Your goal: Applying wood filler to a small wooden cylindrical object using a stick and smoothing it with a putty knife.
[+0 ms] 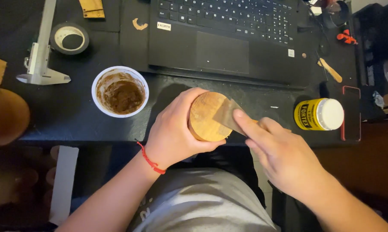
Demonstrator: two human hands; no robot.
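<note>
Here, two hands work a round wooden piece at the near edge of a dark desk (73, 116).

The left hand (174, 131) is closed around the wooden cylinder (204, 117), its flat round end facing up. The right hand (280, 154) pinches a thin scraper blade (226, 115), forefinger pressed along it; the blade lies on the wood, pointing up-left. A white cup of brown paste (120, 91) sits left.

a black desk (73, 111) carries a laptop (222, 38) at its far edge, a white cup of brown paste (120, 91) near the front, a tape roll (69, 38), a caliper (41, 51), and a yellow jar (318, 114) lying at the right.
</note>
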